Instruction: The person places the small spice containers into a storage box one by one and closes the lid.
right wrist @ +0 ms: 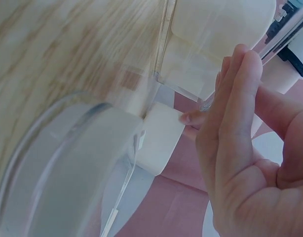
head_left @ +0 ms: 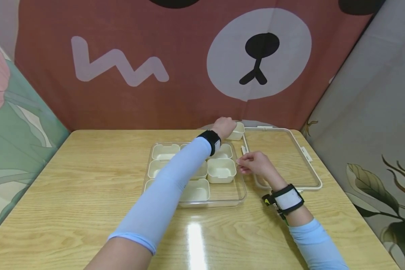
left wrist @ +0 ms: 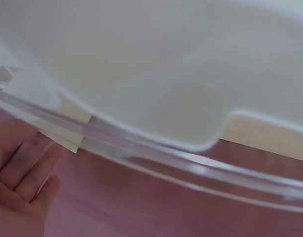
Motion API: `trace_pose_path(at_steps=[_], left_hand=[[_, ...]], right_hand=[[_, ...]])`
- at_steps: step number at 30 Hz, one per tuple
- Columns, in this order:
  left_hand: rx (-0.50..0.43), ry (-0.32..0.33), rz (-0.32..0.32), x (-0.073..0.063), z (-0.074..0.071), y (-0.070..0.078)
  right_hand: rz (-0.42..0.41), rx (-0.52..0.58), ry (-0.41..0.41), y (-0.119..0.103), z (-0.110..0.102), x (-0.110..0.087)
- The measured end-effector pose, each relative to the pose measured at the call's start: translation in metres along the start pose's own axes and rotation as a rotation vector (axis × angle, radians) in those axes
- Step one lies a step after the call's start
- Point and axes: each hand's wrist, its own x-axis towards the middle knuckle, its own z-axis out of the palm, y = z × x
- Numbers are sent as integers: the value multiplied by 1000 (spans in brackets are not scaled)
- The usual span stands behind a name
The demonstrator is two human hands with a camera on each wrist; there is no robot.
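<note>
A small cream cup (head_left: 237,132) sits at the far side of the table, just beyond the far right corner of a clear box and beside the far left corner of a lid (head_left: 280,159). The person's left hand (head_left: 224,127) is stretched across to it, pinching its near edge with bent fingers; how the thumb lies I can't make out.

The clear box (head_left: 216,203) holds more cream cups (head_left: 221,170) set in rows, some of them hidden under the left arm. At its near right corner, table wood shows through the bottom.

The right hand (head_left: 254,164) is just outside the box's right side, between the box and the lid. Its fingers lie together, nearly straight, with the thumb close by, and I see nothing in their hold.

The lid, clear with a white frame and clips, lies flat to the right of the box. Black bands (head_left: 288,198) with white patches circle both wrists, and pale blue sleeves (head_left: 162,191) cover the forearms. Behind the wooden table (head_left: 87,187) hangs a reddish-brown cloth (head_left: 182,101) with an animal's muzzle on it; the cloth at each side is printed with plants.
</note>
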Motion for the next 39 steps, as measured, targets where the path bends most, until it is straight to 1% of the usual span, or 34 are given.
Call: trace_pose_path(at_steps=[8,12,17,20,24,28,31,34,39], left_hand=[[-48,44,14,0,-6,1],[-40,78,6,-1,-10,0],[-22,121,-10,-6,-19,-1],[-13,130,-12,-9,-24,-1],[-8,125,-8,-14,-30,-1],[-20,119,-10,-22,-37,2],[-46,115,-4,-32,-46,4],[-74,124,30,-42,-55,7],[-68,159,84,-60,-68,12]], right_hand=[[10,-1,4,-2,1,0],[7,-5,2,-2,2,1],[-4,-14,-3,-4,1,0],[-5,-12,-3,-4,1,-2],[-12,-15,-9,-2,0,-2],[-13,-14,-14,-1,0,-2],[-18,-13,-19,-2,0,-3],[-26,-12,-20,0,-1,-3],[-36,5,-27,0,-1,-3]])
